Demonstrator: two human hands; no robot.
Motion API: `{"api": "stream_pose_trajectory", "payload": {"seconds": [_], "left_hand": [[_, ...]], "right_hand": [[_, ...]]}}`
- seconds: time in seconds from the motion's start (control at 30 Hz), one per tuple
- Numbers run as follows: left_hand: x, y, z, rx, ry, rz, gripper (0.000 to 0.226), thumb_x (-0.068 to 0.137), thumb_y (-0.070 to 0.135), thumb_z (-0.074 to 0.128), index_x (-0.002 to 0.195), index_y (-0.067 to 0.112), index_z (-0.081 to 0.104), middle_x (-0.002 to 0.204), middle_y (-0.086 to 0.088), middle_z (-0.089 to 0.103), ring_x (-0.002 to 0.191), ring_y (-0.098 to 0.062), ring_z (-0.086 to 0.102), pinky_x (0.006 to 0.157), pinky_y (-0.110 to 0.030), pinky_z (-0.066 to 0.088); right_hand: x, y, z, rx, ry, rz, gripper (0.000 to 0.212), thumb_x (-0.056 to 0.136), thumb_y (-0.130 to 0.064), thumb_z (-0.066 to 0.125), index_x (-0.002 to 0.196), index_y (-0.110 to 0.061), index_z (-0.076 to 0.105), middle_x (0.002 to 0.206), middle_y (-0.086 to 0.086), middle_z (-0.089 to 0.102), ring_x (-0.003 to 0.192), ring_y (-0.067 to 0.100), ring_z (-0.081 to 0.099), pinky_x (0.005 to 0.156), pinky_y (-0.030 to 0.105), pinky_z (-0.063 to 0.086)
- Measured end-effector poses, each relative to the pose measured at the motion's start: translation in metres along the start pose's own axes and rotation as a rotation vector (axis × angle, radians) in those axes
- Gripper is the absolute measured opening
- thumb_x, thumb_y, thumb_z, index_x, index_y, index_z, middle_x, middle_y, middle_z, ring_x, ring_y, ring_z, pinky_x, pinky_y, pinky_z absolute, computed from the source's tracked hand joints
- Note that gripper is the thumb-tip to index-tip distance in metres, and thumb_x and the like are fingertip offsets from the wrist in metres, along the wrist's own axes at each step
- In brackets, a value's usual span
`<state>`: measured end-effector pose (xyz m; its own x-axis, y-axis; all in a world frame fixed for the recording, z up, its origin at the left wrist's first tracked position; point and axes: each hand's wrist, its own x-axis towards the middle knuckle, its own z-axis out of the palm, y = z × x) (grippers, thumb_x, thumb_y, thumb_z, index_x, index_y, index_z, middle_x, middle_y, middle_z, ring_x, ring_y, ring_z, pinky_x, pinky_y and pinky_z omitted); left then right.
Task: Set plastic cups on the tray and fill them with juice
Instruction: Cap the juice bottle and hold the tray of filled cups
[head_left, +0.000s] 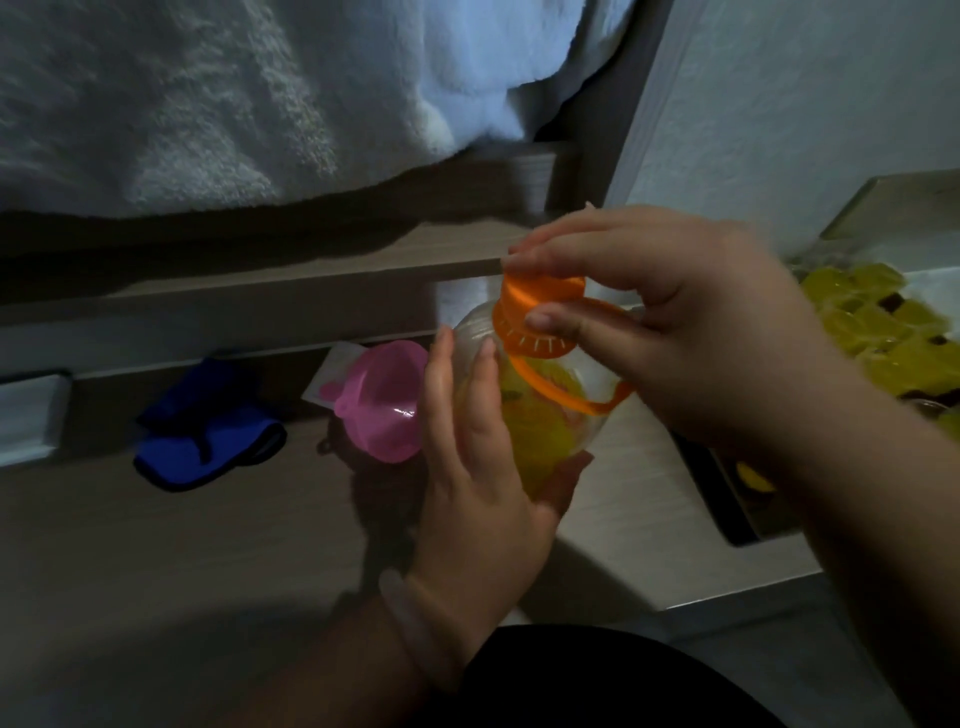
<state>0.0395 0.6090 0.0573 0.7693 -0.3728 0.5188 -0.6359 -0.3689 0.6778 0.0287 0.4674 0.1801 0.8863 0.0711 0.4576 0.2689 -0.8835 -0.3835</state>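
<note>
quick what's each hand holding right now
Left hand: holds the clear plastic juice bottle, thumb round its side.
Right hand: pinches the orange ribbed plastic cap on the bottle's top.

One bottle (540, 431), one cap (540, 306), one pink cup (387, 402), two hands (478, 467) (675, 332).
</note>
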Motion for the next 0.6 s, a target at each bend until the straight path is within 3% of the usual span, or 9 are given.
{"api": "stream_pose_trajectory", "payload": {"seconds": [0.1,0.2,0.27,0.33,0.47,0.6], "left_hand": [[0.001,-0.002,0.0,-0.001,0.011,0.02,0.088,0.084,0.051,0.059,0.147,0.021,0.004,0.155,-0.013,0.003,0.146,-0.012,0.001,0.112,-0.01,0.01],[0.002,-0.002,-0.001,0.033,0.014,0.006,0.098,0.075,0.046,0.068,0.145,0.024,0.003,0.155,-0.009,0.004,0.145,-0.01,0.0,0.111,-0.007,0.01],[0.001,-0.002,0.001,0.051,-0.002,0.013,0.099,0.072,0.047,0.068,0.143,0.025,0.003,0.154,-0.008,0.006,0.145,-0.02,0.006,0.114,-0.017,0.015],[-0.002,-0.001,0.005,0.125,0.011,0.049,0.091,0.075,0.053,0.061,0.141,0.021,0.007,0.151,-0.014,0.011,0.142,-0.031,0.018,0.112,-0.032,0.023],[-0.006,-0.002,0.009,0.216,0.077,0.065,0.09,0.074,0.058,0.055,0.14,0.017,0.009,0.145,-0.021,0.018,0.13,-0.041,0.035,0.1,-0.034,0.036],[-0.001,-0.002,0.007,0.13,0.025,0.019,0.094,0.079,0.062,0.052,0.145,0.018,0.0,0.152,-0.012,0.005,0.137,-0.031,0.019,0.114,-0.025,0.016]], "right_hand": [[0.0,-0.012,0.011,-0.046,0.095,0.054,0.034,0.086,-0.034,0.053,0.111,-0.017,0.068,0.105,-0.002,0.069,0.105,0.008,0.049,0.089,0.008,0.032],[0.006,-0.009,0.006,-0.155,0.008,-0.028,0.036,0.089,-0.036,0.05,0.117,-0.019,0.065,0.11,0.0,0.065,0.099,0.01,0.056,0.082,0.015,0.039],[0.012,-0.002,-0.004,-0.291,-0.102,-0.143,0.042,0.091,-0.047,0.044,0.117,-0.02,0.063,0.109,0.005,0.061,0.098,0.02,0.057,0.08,0.029,0.043],[0.02,0.003,-0.011,-0.416,-0.18,-0.248,0.049,0.092,-0.057,0.037,0.106,-0.017,0.064,0.096,0.009,0.059,0.084,0.026,0.056,0.069,0.038,0.045],[0.031,-0.004,-0.009,-0.48,-0.144,-0.318,0.036,0.093,-0.047,0.044,0.076,-0.017,0.055,0.064,-0.001,0.039,0.05,0.021,0.038,0.047,0.03,0.032],[0.038,-0.018,0.004,-0.544,-0.076,-0.053,0.032,0.087,-0.039,0.045,0.064,-0.02,0.034,0.05,-0.007,0.024,0.039,0.014,0.02,0.045,0.022,0.02]]}}
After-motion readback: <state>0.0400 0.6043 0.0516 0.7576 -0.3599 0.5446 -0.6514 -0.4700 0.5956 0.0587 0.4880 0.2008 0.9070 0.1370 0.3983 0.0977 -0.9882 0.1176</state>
